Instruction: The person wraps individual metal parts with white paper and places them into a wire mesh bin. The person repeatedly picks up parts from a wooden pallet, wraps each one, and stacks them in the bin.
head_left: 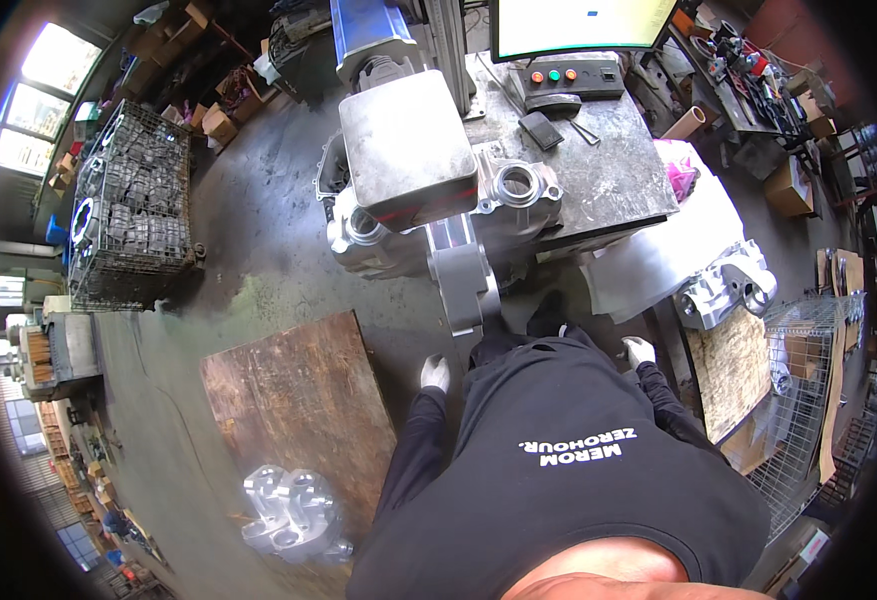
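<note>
Both my hands hang low at my sides in white gloves. My left hand (435, 373) is just left of my legs, beside the brown wooden board (293, 375), with its fingers loosely extended and nothing seen in it. On the other side, my right hand (638, 352) has its fingers apart and holds nothing visible. Ahead of me, a large silver metal casting (520, 186) is partly hidden under a grey box-shaped machine head (406, 140). A grey metal bracket (458, 280) juts from the machine toward my legs.
Another casting (293, 515) rests on the left board; a third casting (728, 285) sits at right beside white sheeting (648, 255). The metal bench (618, 185) bears a button box (570, 80) under a monitor (578, 25). Wire cages (133, 210) stand left and right.
</note>
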The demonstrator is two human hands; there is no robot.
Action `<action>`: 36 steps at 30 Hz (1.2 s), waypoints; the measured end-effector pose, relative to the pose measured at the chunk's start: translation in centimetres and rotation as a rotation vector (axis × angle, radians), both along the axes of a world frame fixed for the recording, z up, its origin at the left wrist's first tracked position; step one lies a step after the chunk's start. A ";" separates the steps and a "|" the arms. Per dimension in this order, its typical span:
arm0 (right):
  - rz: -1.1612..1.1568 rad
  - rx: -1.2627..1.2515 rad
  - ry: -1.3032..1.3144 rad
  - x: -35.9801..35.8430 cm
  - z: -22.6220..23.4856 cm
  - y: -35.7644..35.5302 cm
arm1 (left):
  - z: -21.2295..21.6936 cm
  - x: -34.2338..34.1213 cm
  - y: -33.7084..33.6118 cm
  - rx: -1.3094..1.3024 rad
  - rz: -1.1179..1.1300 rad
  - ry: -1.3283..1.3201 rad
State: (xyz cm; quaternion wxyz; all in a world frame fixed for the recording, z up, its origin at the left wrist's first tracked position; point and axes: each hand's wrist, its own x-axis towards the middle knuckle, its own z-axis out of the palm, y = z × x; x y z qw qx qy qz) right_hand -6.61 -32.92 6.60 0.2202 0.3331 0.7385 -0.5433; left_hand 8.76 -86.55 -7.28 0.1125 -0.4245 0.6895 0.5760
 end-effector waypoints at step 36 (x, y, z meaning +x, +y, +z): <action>0.690 -0.198 0.520 -26.8 16.4 -24.2 | 22.6 -21.3 -18.3 -0.244 0.078 0.623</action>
